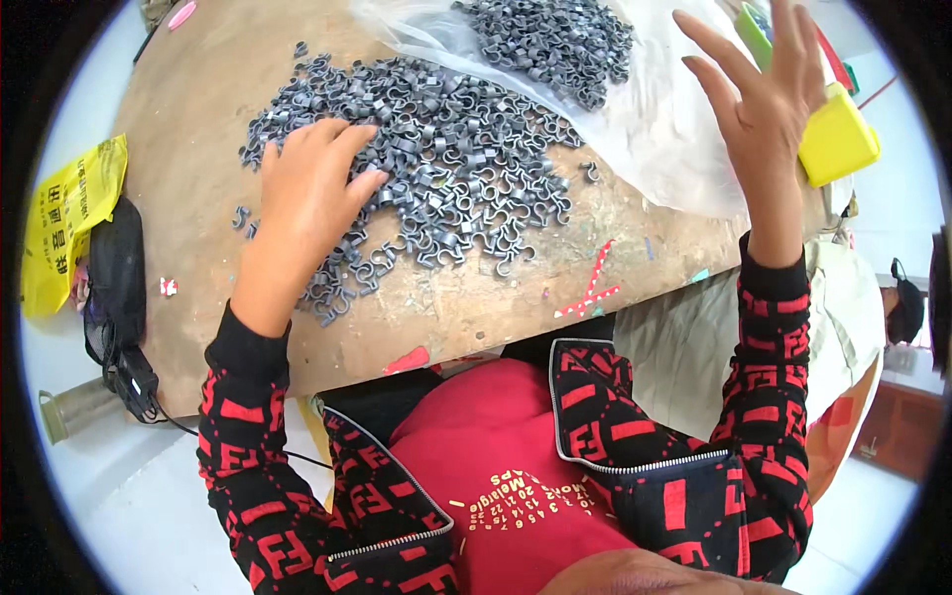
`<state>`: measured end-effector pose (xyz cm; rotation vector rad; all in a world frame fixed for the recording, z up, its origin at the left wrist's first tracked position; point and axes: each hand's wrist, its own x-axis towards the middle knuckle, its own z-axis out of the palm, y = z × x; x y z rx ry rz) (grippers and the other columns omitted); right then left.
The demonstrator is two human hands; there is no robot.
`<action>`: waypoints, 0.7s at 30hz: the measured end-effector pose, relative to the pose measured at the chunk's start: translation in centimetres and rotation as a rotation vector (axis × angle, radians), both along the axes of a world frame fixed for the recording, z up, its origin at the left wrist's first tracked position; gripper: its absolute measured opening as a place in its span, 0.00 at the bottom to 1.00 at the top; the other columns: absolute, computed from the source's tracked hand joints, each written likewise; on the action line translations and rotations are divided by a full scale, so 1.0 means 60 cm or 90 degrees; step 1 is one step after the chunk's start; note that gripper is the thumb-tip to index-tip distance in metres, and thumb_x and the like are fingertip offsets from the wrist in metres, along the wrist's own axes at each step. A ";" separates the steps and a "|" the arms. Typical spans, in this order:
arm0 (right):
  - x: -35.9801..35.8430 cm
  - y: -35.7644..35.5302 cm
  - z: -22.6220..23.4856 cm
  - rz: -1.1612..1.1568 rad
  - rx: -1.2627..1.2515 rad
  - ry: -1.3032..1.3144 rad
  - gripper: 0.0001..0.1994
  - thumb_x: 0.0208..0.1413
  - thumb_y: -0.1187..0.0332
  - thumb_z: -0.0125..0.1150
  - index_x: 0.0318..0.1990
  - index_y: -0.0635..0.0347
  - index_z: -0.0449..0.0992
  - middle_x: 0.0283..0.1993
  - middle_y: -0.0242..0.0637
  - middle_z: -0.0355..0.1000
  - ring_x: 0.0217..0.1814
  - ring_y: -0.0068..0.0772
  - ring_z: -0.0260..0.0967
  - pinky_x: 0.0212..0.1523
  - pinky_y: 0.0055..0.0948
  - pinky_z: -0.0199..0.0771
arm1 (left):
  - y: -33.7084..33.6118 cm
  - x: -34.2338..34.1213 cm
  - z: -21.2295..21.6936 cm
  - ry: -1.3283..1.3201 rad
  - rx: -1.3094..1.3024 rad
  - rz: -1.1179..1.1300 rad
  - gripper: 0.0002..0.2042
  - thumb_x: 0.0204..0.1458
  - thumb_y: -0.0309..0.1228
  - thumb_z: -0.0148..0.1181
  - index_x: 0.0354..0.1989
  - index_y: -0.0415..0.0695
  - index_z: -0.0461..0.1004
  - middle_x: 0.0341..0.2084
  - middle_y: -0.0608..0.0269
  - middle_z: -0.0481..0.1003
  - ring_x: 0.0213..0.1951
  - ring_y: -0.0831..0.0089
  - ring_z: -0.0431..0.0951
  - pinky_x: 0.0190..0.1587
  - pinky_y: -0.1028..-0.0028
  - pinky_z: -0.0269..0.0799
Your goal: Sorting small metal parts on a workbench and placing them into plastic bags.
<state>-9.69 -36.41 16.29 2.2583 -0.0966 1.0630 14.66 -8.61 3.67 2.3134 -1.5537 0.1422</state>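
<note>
A broad heap of small grey curved plastic clips (466,149) is spread over the middle of the wooden table (198,347). My left hand (307,188) rests over the heap's left side, palm down, fingers apart and touching the clips; what lies under the palm is hidden. At the right, my right hand (769,109) is raised above the clear plastic sheet (664,149), its fingers spread and nothing visible in them. Beyond the heap, a second, smaller pile of grey clips (555,45) lies on that sheet.
A yellow container (838,137) stands just beyond my right hand. Off the table's left edge hang a yellow plastic bag (74,223) and a black bag (117,268). Red dotted strips (593,288) and a red scrap (407,360) lie near the front edge.
</note>
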 end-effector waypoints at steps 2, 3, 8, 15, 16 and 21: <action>-0.026 -0.058 -0.010 -0.053 -0.058 0.026 0.15 0.59 0.67 0.65 0.54 0.46 0.80 0.60 0.37 0.73 0.54 0.41 0.74 0.48 0.30 0.73 | 0.016 -0.004 -0.013 -0.014 -0.028 -0.007 0.21 0.49 0.38 0.68 0.53 0.48 0.79 0.52 0.57 0.76 0.58 0.55 0.72 0.60 0.50 0.62; -0.046 -0.104 -0.032 -0.052 -0.049 0.031 0.15 0.59 0.67 0.65 0.54 0.46 0.80 0.60 0.37 0.73 0.54 0.41 0.74 0.48 0.30 0.73 | 0.015 -0.005 -0.018 -0.024 -0.038 -0.011 0.21 0.49 0.37 0.69 0.53 0.48 0.79 0.53 0.56 0.76 0.58 0.55 0.72 0.60 0.51 0.62; -0.066 -0.114 -0.032 -0.055 0.301 0.002 0.21 0.64 0.69 0.60 0.64 0.50 0.71 0.52 0.37 0.78 0.43 0.35 0.77 0.47 0.28 0.74 | 0.068 -0.038 -0.009 0.025 -0.049 0.017 0.21 0.49 0.34 0.69 0.53 0.45 0.79 0.55 0.52 0.74 0.59 0.52 0.70 0.60 0.57 0.63; 0.067 0.076 0.047 0.126 0.399 0.049 0.26 0.57 0.83 0.57 0.64 0.62 0.70 0.35 0.29 0.70 0.30 0.21 0.64 0.35 0.22 0.67 | 0.123 -0.053 -0.043 0.054 -0.078 0.095 0.27 0.48 0.35 0.70 0.59 0.48 0.75 0.60 0.46 0.70 0.63 0.46 0.67 0.65 0.53 0.60; 0.074 0.083 0.051 0.154 0.342 0.055 0.27 0.56 0.84 0.57 0.65 0.59 0.70 0.36 0.28 0.70 0.29 0.18 0.61 0.33 0.20 0.64 | 0.128 -0.057 -0.044 0.051 -0.088 0.119 0.32 0.45 0.37 0.72 0.62 0.50 0.73 0.62 0.44 0.67 0.64 0.43 0.64 0.66 0.52 0.59; 0.090 0.106 0.059 0.133 0.400 0.051 0.28 0.57 0.84 0.57 0.65 0.53 0.72 0.35 0.23 0.68 0.26 0.09 0.54 0.26 0.15 0.56 | 0.134 -0.059 -0.056 0.096 -0.077 0.190 0.44 0.39 0.44 0.77 0.70 0.58 0.65 0.68 0.37 0.59 0.67 0.36 0.58 0.68 0.49 0.56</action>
